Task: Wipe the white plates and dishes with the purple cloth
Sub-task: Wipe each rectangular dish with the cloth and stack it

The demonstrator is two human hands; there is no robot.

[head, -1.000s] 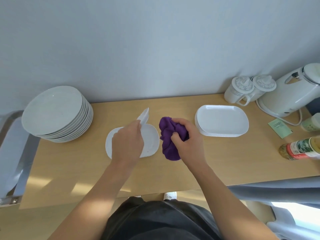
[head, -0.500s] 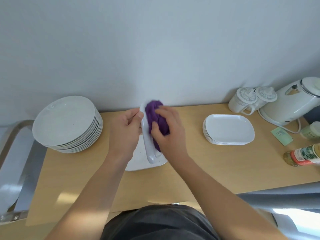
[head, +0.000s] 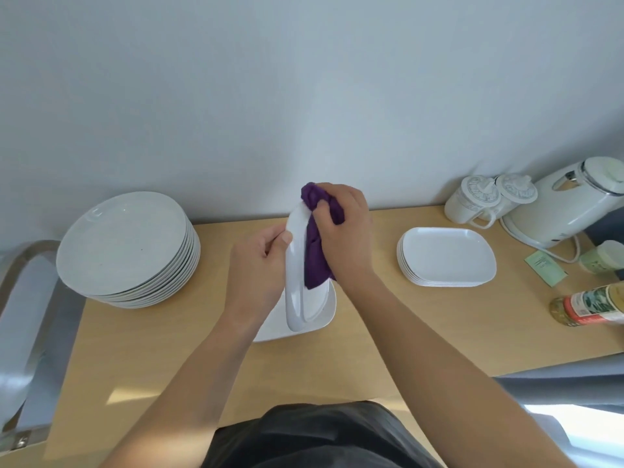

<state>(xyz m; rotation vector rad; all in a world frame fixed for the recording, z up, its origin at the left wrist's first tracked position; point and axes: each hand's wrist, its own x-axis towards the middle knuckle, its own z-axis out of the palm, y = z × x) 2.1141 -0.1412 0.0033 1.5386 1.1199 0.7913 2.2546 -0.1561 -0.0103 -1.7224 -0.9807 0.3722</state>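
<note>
**Dish held on edge, cloth against its face**

Head view: the left hand (head: pixel 256 265) grips the rim of a white dish (head: pixel 294 285), which stands on edge above a second dish (head: pixel 270 332) lying flat on the table (head: pixel 405 325). The right hand (head: pixel 344 231) is closed around the bunched purple cloth (head: pixel 315 261) and presses it to the upright dish's inner face, with a fold over the top rim.

A stack of round plates (head: pixel 125 244) sits to the left and a stack of rectangular dishes (head: pixel 445 256) to the right. Two lidded mugs (head: pixel 472 201) and a kettle (head: pixel 567 207) have their lids on, so their contents are hidden. A bottle (head: pixel 587 304) lies on its side, cut off by the frame edge; its label is unreadable.

A second ago the cloth was beside the dish, clear of it. Half a second ago the right hand was lower on the dish's face.
</note>
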